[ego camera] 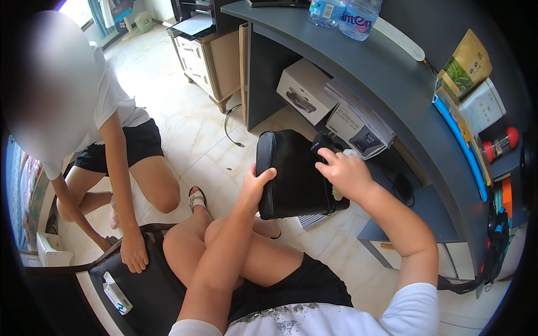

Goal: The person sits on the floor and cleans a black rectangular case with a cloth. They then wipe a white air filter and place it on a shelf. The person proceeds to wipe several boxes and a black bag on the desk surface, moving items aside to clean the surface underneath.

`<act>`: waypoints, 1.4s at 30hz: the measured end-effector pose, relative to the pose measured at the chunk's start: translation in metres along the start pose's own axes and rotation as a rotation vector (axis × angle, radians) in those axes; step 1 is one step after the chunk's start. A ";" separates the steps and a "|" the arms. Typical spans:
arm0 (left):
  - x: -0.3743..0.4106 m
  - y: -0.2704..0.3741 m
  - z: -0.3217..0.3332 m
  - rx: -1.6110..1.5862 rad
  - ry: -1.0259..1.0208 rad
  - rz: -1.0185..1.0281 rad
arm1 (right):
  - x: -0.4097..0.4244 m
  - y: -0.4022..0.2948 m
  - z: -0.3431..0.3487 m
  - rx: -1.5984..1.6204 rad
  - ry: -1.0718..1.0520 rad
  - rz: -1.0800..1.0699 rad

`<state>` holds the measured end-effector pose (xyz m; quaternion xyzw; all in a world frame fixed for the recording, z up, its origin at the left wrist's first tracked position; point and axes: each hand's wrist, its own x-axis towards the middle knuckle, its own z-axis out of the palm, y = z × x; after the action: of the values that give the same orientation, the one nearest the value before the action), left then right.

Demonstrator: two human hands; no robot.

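Note:
A black leather-like case [294, 176] with stitched edges is held up in front of my knees. My left hand [253, 187] grips its left edge, thumb on the near face. On its right side is my right hand [346, 174], fingers bent around a crumpled white tissue or cloth [337, 194] that shows above and below the palm. Beside my right fingertips a black strap or clip-like part [325, 142] sticks out from the case; its exact form is unclear. The far side of the case is hidden.
Another person [113, 105] kneels at the left, one hand on the black seat [155, 269], near a small white carton [117, 296]. A curved grey desk [378, 71] with plastic bottles [359, 19] runs along the right. Boxes [307, 90] stand beneath; a cable [227, 126] lies on the floor.

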<state>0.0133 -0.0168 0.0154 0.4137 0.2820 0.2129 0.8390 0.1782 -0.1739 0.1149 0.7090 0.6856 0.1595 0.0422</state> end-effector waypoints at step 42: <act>0.007 0.009 -0.024 -0.267 -0.212 -0.256 | -0.145 0.059 0.065 2.095 -0.269 0.829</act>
<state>0.0016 0.0067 0.0086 0.2795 0.2119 0.0953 0.9316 0.2513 -0.3100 0.0457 0.5789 0.1840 -0.5686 -0.5547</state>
